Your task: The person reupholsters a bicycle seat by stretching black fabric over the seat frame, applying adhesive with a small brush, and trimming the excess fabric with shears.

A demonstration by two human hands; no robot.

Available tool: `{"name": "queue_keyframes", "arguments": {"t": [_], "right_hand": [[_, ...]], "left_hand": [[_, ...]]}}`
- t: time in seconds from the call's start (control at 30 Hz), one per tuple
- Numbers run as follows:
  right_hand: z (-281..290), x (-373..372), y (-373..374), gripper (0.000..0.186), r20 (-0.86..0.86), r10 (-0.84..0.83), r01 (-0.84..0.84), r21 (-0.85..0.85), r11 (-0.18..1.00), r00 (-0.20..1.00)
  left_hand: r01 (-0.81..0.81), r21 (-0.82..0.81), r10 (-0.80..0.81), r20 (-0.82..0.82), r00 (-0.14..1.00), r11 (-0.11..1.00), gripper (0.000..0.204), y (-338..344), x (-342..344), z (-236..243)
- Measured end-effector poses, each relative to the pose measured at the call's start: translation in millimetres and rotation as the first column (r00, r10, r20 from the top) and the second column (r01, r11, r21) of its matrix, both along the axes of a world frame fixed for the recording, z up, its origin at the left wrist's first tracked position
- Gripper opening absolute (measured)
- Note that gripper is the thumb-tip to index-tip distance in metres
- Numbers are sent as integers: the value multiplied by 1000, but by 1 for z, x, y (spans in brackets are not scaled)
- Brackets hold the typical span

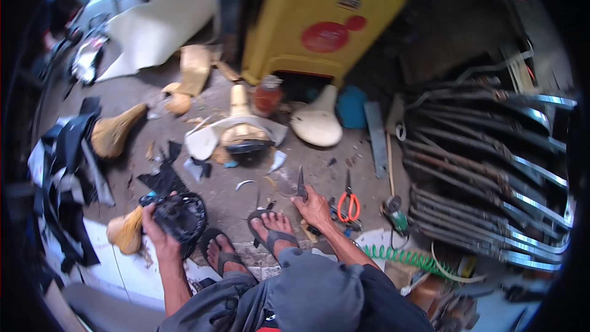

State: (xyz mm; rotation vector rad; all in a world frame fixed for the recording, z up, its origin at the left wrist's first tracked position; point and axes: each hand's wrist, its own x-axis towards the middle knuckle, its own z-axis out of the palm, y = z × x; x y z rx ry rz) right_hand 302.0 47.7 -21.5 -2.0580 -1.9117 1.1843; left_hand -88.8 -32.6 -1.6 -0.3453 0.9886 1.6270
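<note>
The left hand grips a saddle at lower left, and the right hand, near centre, clasps a pointed tool (perhaps a blade) that, slipping, could jab the nearby foot.

My left hand and right hand are bare, as are my forearms. I wear creased grey trousers and dark flip-flops with wide straps; a sliver of red cloth shows at my waist.
</note>
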Motion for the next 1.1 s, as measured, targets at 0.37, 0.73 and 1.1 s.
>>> {"name": "queue_keyframes", "arguments": {"t": [0.37, 0.73, 1.1], "right_hand": [[22, 124, -204, 39, 91, -672, 655, 163, 738, 735], [32, 92, -486, 36, 510, -854, 922, 370, 116, -97], [24, 137, -529, 49, 416, -803, 774, 628, -86, -426]], "left_hand": [[314, -129, -335, -200, 921, 941, 38, 63, -39, -6], [572, -152, -552, -543, 633, 806, 47, 201, 28, 138], [793, -218, -762, -502, 409, 569, 46, 150, 138, 206]]}}
